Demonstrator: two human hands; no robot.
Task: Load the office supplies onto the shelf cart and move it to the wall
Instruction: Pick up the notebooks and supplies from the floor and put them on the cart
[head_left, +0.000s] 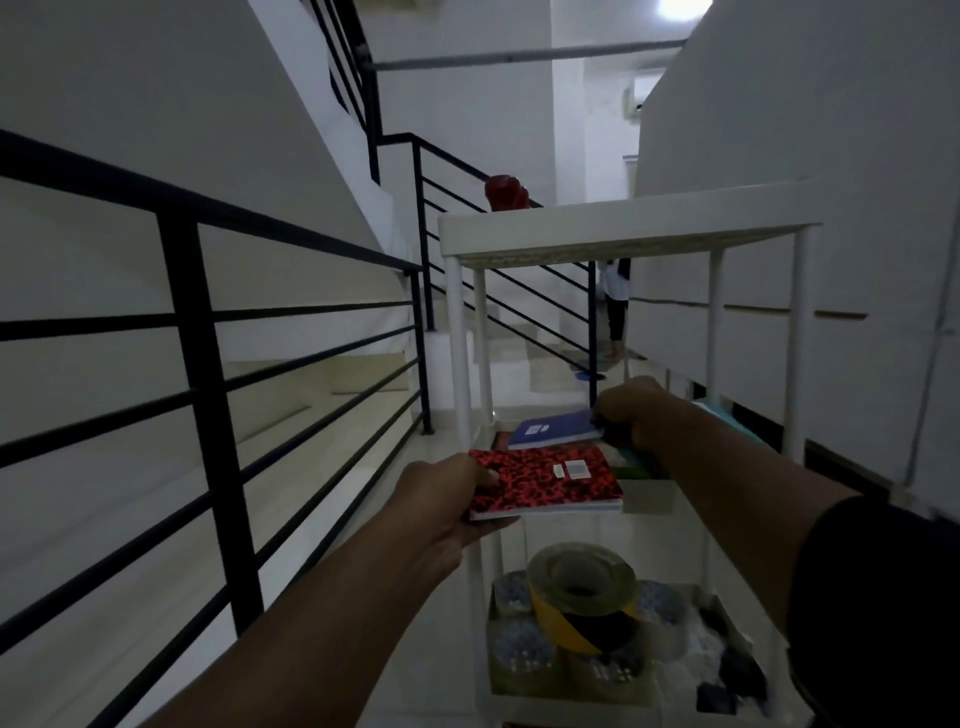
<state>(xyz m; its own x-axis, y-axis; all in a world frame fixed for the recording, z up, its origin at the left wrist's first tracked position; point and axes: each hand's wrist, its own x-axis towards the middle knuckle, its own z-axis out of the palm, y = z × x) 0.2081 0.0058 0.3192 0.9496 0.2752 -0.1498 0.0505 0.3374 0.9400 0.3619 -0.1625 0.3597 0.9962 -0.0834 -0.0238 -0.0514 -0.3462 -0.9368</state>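
Left hand (447, 499): it grasps the red book (545, 483) at its left edge, the thumb on the cover and the fingers under it. The grip is clenched on the book.
Red book: flat, red and black pattern with a small white label, held at the level of the middle shelf (670, 499) of the cart (623, 234), at its front left corner. I cannot tell if it already lies on the shelf.
Right hand (631, 410): it reaches in between the cart posts and pinches the right end of the blue book (556, 428). The fingers are curled around this end.
Blue book: it lies behind the red book, over the middle shelf, a little tilted, with a white label on the cover. Under it some other flat things show, one with a red edge and one green; they are too dark to tell.
Cart: white, with thin posts and a top shelf seen only from the side.
Bottom shelf: a tape roll (582, 592) with yellow and black stripes stands on top of other rolls; dark small things lie to the right of them, blurred.
Railing (208, 332): black bars, at the left of the cart, beside the stairs.
Wall (831, 208): white, just at the right of the cart.
Background: a person (615, 306) stands far behind the cart; a red thing (504, 193) shows above the top shelf.
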